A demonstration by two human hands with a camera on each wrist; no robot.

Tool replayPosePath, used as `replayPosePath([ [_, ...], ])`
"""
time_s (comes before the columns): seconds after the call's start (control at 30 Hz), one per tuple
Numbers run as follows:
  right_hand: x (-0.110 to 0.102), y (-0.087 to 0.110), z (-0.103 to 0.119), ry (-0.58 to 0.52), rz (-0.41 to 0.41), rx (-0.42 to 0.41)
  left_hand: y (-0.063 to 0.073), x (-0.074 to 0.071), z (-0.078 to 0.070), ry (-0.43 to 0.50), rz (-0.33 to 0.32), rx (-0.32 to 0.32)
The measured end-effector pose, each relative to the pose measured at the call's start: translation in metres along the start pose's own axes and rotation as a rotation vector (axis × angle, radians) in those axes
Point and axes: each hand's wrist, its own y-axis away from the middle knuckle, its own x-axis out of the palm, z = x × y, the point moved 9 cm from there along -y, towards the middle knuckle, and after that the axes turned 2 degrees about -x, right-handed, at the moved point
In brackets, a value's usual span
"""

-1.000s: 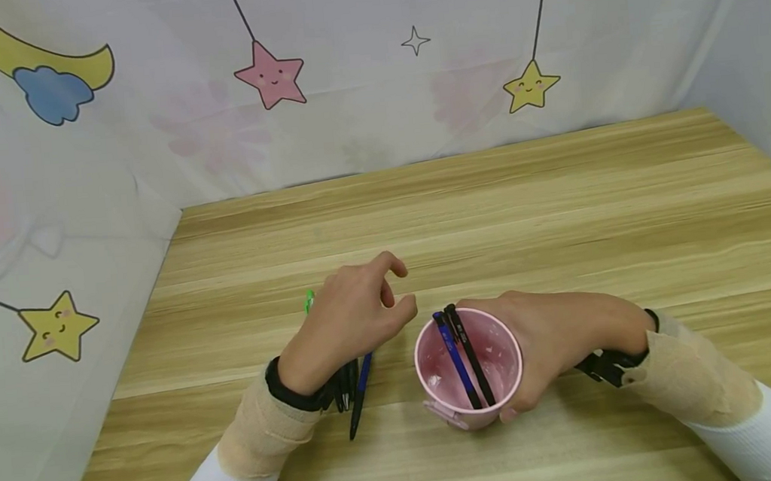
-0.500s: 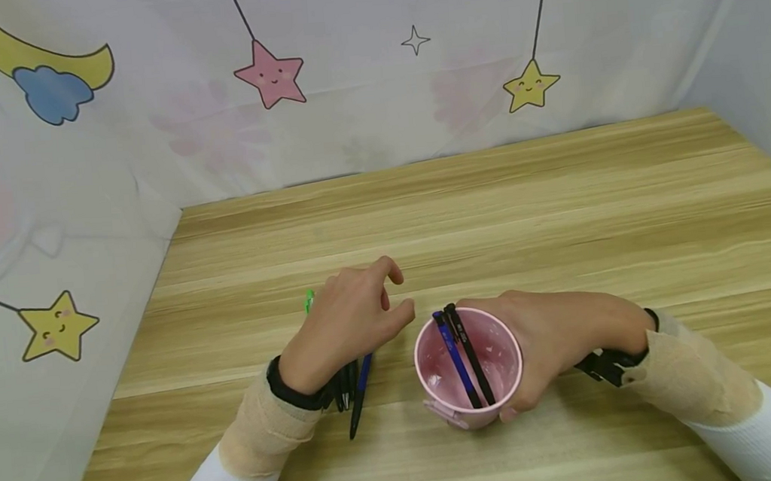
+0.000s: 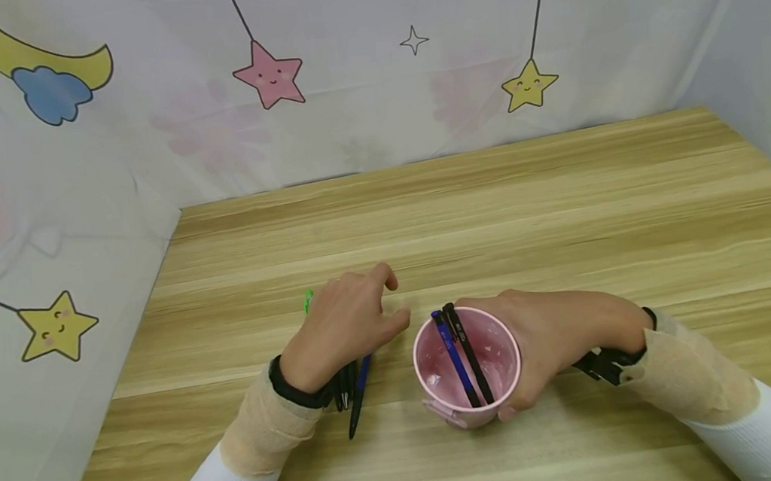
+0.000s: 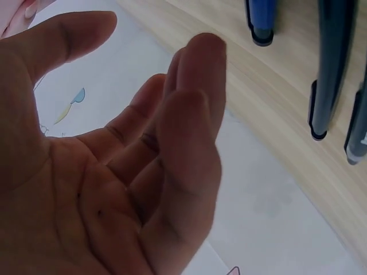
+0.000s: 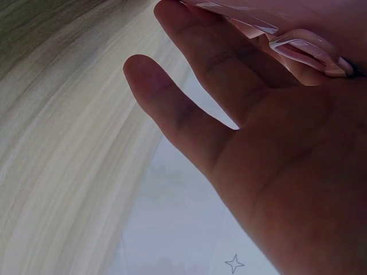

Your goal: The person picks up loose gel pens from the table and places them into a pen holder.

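Note:
A pink cup (image 3: pixel 497 349) stands in front of me, with a blue pen (image 3: pixel 459 367) and a black pen (image 3: pixel 475 365) leaning inside it. My right hand (image 3: pixel 535 327) grips the cup from its right side. In the right wrist view two fingers stretch out below the pink wall (image 5: pixel 327 23), close to a small loop on it. My left hand (image 3: pixel 345 315) hovers left of the cup, fingers loosely bent, holding nothing. Below it, partly hidden by hand and wrist, lie several dark pens (image 3: pixel 345 387) and a blue-and-black pen (image 3: pixel 360 397); a green tip (image 3: pixel 308 299) pokes out behind.
The wooden table (image 3: pixel 465 211) reaches back to a white cloth (image 3: pixel 362 114) printed with stars and a moon. Similar cloth closes off the left side, and a pale wall (image 3: pixel 759 67) borders the right.
My left hand has shifted slightly down and left, its fingertips a little farther from the cup. The right hand, the cup and the pens have stayed put.

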Motion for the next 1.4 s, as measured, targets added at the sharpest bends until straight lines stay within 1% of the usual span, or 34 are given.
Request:
replayPosePath([
  [0.17, 0.000, 0.000, 0.000, 0.013, 0.000, -0.004, 0.000, 0.003, 0.002, -0.043, 0.017, -0.011],
  [0.43, 0.001, 0.000, 0.000, 0.029, -0.006, 0.009, 0.000, 0.010, 0.007, -0.074, 0.086, -0.049],
  [0.67, 0.003, 0.000, -0.001, 0.015, -0.006, 0.018, 0.002, 0.012, 0.007, -0.093, 0.092, -0.024],
  [0.83, 0.003, 0.000, -0.002, 0.012, -0.010, 0.030, 0.003, 0.014, 0.009, -0.103, 0.101, -0.023],
  [0.97, 0.003, 0.001, -0.002, 0.011, -0.014, 0.042, 0.004, 0.017, 0.010, -0.118, 0.126, -0.025],
  [1.27, 0.004, 0.000, -0.001, 0.010, -0.016, 0.043, 0.005, 0.022, 0.012, -0.171, 0.164, -0.027],
  [1.4, 0.004, 0.000, -0.001, 0.011, -0.015, 0.044, 0.006, 0.024, 0.013, -0.205, 0.165, -0.014],
])
